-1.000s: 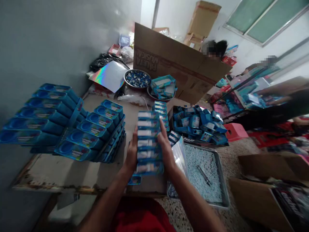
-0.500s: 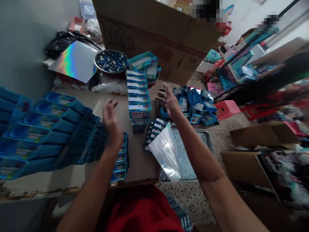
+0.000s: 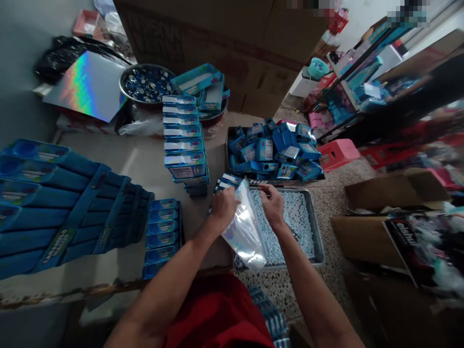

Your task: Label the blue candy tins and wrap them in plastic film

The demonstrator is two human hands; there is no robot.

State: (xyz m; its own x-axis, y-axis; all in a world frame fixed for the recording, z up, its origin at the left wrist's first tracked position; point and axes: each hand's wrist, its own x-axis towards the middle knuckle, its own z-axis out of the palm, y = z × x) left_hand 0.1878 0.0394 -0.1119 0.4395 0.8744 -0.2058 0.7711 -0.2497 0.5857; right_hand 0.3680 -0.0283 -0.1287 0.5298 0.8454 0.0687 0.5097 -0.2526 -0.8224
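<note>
My left hand (image 3: 223,209) is closed at the upper left edge of a clear plastic bag (image 3: 250,237), its fingers curled onto the film. The bag lies slanted over the left side of a metal tray (image 3: 319,232) of small pale-blue beads (image 3: 297,212). Above the beads, beside the bag's top, my right hand (image 3: 272,205) has its fingers curled in; whatever they pinch, if anything, is too small to see. Partly hidden behind my left hand is a row of small blue boxes (image 3: 229,180). A taller stack of open blue boxes (image 3: 184,159) stands to its left.
Blue cartons (image 3: 72,203) fill the table's left, with a shorter box row (image 3: 161,232) alongside. At the back are a bowl of blue-and-white pieces (image 3: 148,84), a shiny sheet (image 3: 87,89) and a large cardboard box (image 3: 224,58). A carton of blue boxes (image 3: 264,150) and pink stool (image 3: 339,152) are right.
Both hands were raised and spread apart, either side of the box stack. They have come down toward me, the left moving right to the bag, and their fingers have closed. The view has shifted slightly.
</note>
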